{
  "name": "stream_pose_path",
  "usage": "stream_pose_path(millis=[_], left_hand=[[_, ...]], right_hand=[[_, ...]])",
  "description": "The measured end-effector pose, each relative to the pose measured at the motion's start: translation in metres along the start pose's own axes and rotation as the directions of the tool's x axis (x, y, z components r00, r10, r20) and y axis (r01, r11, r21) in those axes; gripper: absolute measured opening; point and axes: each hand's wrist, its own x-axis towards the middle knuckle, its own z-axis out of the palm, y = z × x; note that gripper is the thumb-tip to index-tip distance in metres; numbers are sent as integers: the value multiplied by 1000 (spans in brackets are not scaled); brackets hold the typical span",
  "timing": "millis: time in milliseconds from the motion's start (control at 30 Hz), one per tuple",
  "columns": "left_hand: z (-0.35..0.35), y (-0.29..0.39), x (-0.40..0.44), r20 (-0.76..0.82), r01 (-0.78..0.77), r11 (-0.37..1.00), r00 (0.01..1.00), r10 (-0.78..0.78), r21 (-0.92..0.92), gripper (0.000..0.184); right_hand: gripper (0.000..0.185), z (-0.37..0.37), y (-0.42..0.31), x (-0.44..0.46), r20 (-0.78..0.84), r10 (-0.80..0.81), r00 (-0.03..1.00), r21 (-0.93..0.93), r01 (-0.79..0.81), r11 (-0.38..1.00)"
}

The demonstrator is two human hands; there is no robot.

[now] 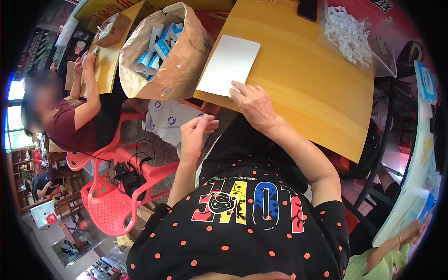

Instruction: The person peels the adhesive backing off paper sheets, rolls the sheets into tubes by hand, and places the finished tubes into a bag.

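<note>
A white rectangular sheet or thin stack of paper (228,65) lies at the left front edge of the yellow wooden table (303,88). My right hand (254,105) is at its near right corner, thumb and index finger closed on the paper's edge. Whether it is one sheet or several, I cannot tell. My left hand (193,133) hangs in the air off the table's front edge, palm turned inward. Its fingers are stretched out, with nothing visible in them.
A big brown paper sack (186,60) of blue-and-white rolled tubes (161,49) stands left of the paper. A clear bin (385,63) of white plastic pieces (347,32) and a dark phone (308,9) lie farther back. Red chairs (112,205) and a seated person (70,112) are at left.
</note>
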Motion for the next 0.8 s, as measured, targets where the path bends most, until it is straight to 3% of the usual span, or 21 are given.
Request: stream_pose_path(millis=[33, 67, 133, 167, 233, 267, 333, 367, 400, 467, 533, 567, 600, 667, 700, 733, 767, 800], left_hand=[[-2, 0, 4, 41, 157, 967, 988, -152, -202, 39], [-5, -5, 10, 116, 217, 919, 975, -189, -329, 58], [-7, -3, 24, 388, 424, 651, 897, -211, -629, 72], [-2, 9, 25, 388, 423, 646, 898, -207, -635, 82], [13, 26, 31, 496, 510, 456, 854, -161, -730, 84], [13, 21, 40, 530, 515, 514, 838, -132, -686, 70], [14, 8, 54, 423, 498, 617, 862, -278, -610, 50], [14, 5, 60, 456, 486, 665, 858, -237, -567, 35], [16, -1, 61, 467, 498, 665, 849, -246, -557, 35], [34, 8, 52, 386, 298, 786, 919, -82, -542, 32], [51, 23, 33, 396, 115, 895, 915, 73, -431, 28], [57, 28, 27, 421, 3, 934, 893, 158, -357, 28], [58, 37, 22, 496, -299, 942, 802, 333, -150, 32], [64, 50, 11, 605, -597, 802, 631, 486, -22, 41], [66, 56, 8, 649, -742, 660, 559, 517, 113, 40], [68, 62, 4, 653, -741, 662, 557, 514, 111, 40], [70, 67, 1, 695, -833, 529, 476, 539, 161, 39], [72, 69, -1, 740, -904, 378, 391, 548, 197, 37]], right_hand=[[20, -9, -3, 0, -7, 21, 1000, 30, -21, 999], [20, -15, -3, -2, -5, 19, 1000, 31, -19, 999], [25, -30, 0, -7, -165, -112, 980, 199, 145, 969], [24, -41, -1, -11, -178, -142, 974, 242, 183, 953], [19, -57, -6, -25, -192, -180, 965, 330, 236, 914], [19, -64, -8, -33, -164, -179, 970, 368, 229, 901], [17, -76, -15, -49, -109, -132, 985, 446, 167, 879], [17, -83, -17, -55, -106, -118, 987, 442, 153, 884], [18, -91, -19, -60, -86, -34, 996, 500, 73, 863], [15, -104, -21, -66, -46, 169, 985, 594, -109, 797], [10, -120, -19, -70, 180, 423, 888, 686, -422, 593], [5, -127, -16, -70, 306, 523, 796, 719, -553, 422], [5, -125, -9, -72, 280, 582, 763, 757, -549, 354], [12, -114, 6, -77, 324, 677, 661, 819, -554, 149], [12, -110, 11, -77, 322, 682, 656, 819, -555, 147], [13, -107, 15, -77, 415, 643, 643, 842, -539, -5], [13, -102, 19, -77, 502, 589, 633, 840, -518, -159], [9, -96, 22, -80, 551, 584, 595, 811, -547, -207]])
